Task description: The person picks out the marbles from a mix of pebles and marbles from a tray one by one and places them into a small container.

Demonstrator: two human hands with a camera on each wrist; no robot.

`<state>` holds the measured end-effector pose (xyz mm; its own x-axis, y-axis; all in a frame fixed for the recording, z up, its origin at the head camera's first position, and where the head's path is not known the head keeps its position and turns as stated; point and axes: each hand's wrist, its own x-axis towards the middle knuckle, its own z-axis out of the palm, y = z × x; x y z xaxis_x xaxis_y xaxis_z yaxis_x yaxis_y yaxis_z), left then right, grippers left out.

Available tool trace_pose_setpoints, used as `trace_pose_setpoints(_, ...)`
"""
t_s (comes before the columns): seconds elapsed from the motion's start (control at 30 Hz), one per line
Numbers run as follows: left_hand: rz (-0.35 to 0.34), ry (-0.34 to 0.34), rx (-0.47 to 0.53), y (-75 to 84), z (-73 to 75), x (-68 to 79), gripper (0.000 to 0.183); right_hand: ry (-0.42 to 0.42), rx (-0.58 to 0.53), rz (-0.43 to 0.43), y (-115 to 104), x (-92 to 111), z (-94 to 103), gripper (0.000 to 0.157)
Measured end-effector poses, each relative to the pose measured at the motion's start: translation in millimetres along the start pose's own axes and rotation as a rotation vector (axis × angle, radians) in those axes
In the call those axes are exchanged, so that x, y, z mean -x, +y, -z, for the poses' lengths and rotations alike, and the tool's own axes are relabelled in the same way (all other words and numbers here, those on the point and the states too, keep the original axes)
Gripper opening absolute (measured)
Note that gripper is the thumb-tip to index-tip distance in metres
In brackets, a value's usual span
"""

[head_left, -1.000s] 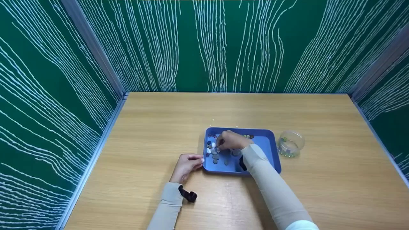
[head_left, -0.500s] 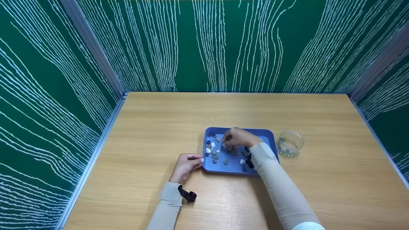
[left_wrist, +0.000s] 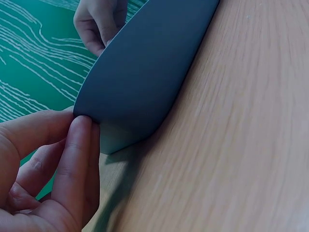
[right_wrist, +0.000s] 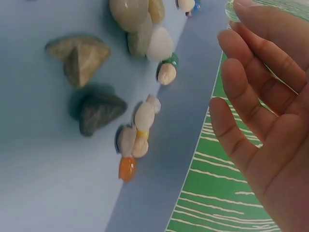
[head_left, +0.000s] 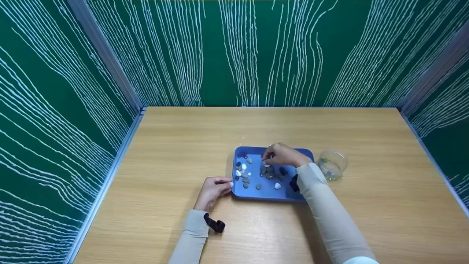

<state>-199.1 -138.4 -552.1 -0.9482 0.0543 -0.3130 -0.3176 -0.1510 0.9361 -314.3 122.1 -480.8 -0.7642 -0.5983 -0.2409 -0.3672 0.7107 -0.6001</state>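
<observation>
A blue rectangular tray [head_left: 293, 194] lies on the table with stones and small coloured pieces in it. My left hand [head_left: 215, 190] pinches its left rim near the front corner, the thumb and fingers [left_wrist: 79, 145] meeting on the edge in the left wrist view. Over the middle of the tray is my right hand [head_left: 282, 154]. It pinches a clear, greenish glass piece [right_wrist: 232, 10] between thumb and index finger; the other fingers are loosely bent. Below it sits a cluster of grey stones [head_left: 269, 173]. A dark stone [right_wrist: 99, 112] and a brown stone [right_wrist: 79, 58] lie apart in the right wrist view.
A clear round tub [head_left: 332, 165] with greenish glass pieces stands right of the tray. White stones [head_left: 244, 167] and grey stones [head_left: 246, 180] line the tray's left side. A white stone [head_left: 277, 186] lies near the front. Green walls [head_left: 212, 73] with white lines surround the table [head_left: 176, 146].
My right hand has moved from the stones at the tray's left side rightward to above the middle cluster. The left hand stays on the rim.
</observation>
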Motion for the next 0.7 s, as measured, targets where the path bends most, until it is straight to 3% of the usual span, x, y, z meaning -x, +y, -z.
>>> trace_pose_setpoints(0.47, -0.016, -0.010, -0.003, 0.8, -0.1, 0.8, 0.031, 0.035, -0.060, -0.066, 16, 19, 17.1, 0.018)
trace_pose_setpoints(0.7, -0.006, -0.003, 0.007, 0.7, 0.3, 0.7, 0.032, 0.067, -0.070, -0.054, 30, 30, 24.2, 0.017)
